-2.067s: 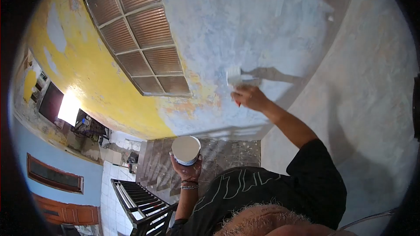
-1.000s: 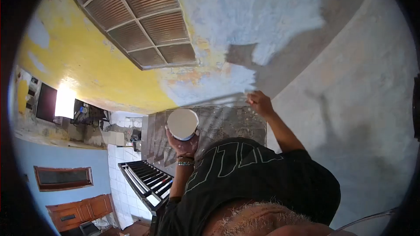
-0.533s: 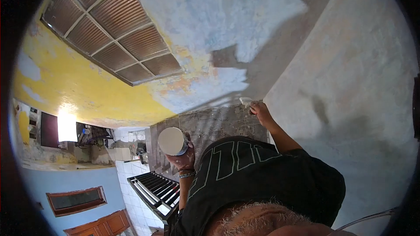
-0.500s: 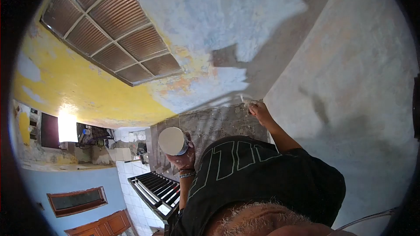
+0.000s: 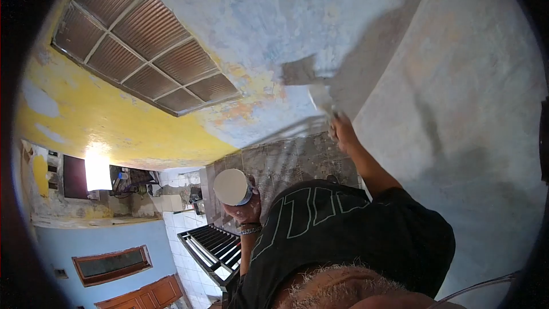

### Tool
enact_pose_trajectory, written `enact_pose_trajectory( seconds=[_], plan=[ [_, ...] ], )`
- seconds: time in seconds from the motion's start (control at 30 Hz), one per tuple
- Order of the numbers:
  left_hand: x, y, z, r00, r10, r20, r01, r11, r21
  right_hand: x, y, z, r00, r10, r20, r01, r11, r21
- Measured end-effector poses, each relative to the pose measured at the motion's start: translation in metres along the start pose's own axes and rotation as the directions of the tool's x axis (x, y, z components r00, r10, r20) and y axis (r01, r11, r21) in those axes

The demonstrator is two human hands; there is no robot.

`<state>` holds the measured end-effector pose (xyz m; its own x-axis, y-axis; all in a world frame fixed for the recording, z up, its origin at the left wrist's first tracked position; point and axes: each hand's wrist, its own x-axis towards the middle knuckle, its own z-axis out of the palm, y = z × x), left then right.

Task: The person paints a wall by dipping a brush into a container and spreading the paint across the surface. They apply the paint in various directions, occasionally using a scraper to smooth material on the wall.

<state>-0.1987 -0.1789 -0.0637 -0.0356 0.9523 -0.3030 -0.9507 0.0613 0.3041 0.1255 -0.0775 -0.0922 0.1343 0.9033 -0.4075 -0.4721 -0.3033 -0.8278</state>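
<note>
My left hand point(image 5: 246, 212) is wrapped round the side of a round tub of off-white paint point(image 5: 231, 187), held upright in front of my body. In my right hand point(image 5: 342, 129) I grip a paintbrush point(image 5: 322, 100), blurred by motion. Its pale head is at the lower part of the wall point(image 5: 291, 103), by the corner; whether it touches cannot be made out. Pale blue-white coating covers much of that wall, with peeling yellow and orange patches beside it and a greyer strip along the corner.
A window with ribbed panes point(image 5: 143, 40) sits in the yellow wall at upper left. A grey side wall point(image 5: 469, 97) rises on the right. Below are a dark tiled floor point(image 5: 280, 163) and a black metal railing point(image 5: 211, 246). A bright lamp point(image 5: 98, 171) shines at left.
My right hand has raised the brush from the wall's bottom edge to higher up the wall. The tub has shifted slightly rightward in view, along with the surroundings.
</note>
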Motion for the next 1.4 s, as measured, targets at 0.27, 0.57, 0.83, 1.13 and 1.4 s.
enact_pose_trajectory(
  seconds=[0.27,0.57,0.83,1.13,1.4],
  plan=[
    [-0.003,-0.001,0.000,1.000,0.013,-0.006,-0.013,1.000,0.012,0.014,-0.212,0.106,0.514,-0.839,0.181,0.858,0.501,-0.113],
    [0.002,0.005,-0.012,0.982,0.168,-0.090,-0.145,0.965,0.220,0.136,0.029,-0.006,0.475,-0.876,0.084,0.642,0.279,-0.715],
    [-0.001,0.003,0.003,0.993,0.084,-0.088,-0.083,0.996,0.016,0.116,0.032,-0.028,0.828,-0.536,0.166,0.473,0.509,-0.719],
    [0.008,-0.001,-0.007,0.998,0.036,-0.043,-0.037,0.999,-0.025,-0.002,-0.135,0.067,0.809,-0.579,0.097,0.587,0.801,-0.119],
    [0.003,0.001,0.003,0.999,0.046,-0.004,-0.045,0.996,0.071,0.112,0.060,-0.017,0.855,-0.518,0.024,0.460,0.736,-0.497]
  ],
)
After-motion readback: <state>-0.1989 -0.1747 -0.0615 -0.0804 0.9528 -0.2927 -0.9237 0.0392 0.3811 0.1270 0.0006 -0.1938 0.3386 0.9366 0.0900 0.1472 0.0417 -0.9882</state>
